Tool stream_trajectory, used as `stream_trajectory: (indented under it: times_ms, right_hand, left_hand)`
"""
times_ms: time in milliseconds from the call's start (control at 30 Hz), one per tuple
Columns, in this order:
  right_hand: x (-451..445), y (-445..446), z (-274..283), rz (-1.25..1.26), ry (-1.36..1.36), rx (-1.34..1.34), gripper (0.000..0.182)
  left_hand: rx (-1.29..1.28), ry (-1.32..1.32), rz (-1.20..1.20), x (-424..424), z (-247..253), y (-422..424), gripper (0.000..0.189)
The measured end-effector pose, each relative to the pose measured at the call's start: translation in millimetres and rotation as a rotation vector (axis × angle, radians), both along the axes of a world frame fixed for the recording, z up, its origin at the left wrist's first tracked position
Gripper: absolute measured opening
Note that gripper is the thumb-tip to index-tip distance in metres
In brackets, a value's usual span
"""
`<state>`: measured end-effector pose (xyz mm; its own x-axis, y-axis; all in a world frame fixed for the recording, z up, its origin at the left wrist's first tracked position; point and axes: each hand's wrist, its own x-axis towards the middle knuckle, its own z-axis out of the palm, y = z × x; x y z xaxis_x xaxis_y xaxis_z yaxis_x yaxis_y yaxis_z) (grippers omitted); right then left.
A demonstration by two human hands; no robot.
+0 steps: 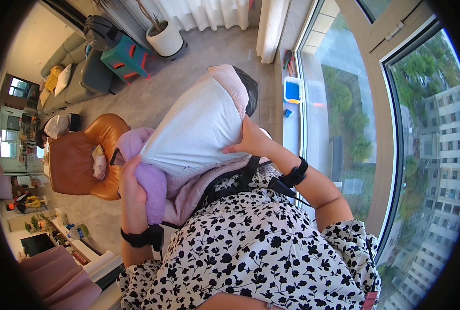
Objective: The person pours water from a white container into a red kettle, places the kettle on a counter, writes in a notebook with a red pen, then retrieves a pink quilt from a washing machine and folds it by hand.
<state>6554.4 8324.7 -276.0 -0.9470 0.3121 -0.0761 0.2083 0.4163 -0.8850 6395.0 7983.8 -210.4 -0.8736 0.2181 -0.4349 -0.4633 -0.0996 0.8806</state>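
White fabric lies stretched between my two hands, over pink fleece cloth that shows at its far edge and below it. My right hand is at the white fabric's right side, thumb on top and the other fingers mostly hidden at its edge. My left hand is at its left corner, against a plush purple piece, with fingertips pinching the edge. Dark material shows behind the far end. The fleece hangs close to my body.
An orange-brown leather chair with a small bag on it stands at left. Beyond are a teal stool and a white plant pot. A tub with blue contents sits on the sill by the window at right. Another person is far left.
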Motion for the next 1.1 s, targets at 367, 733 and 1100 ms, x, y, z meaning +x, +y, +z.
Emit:
stream_trajectory:
  times_ms: [367,733,1100]
  right_hand:
    - [9,23,-52,0.147,0.054,-0.611,0.048]
    - [7,12,-18,0.001,-0.156,-0.681,0.058]
    - [48,17,-73,0.144,-0.18,-0.616,0.061]
  left_hand:
    - [-0.019,-0.024,-0.042,-6,3,-4,0.04]
    - [-0.114,0.044,0.043,13,13,5,0.021]
    - [-0.343,0.411,-0.073,84,-8,-21,0.012]
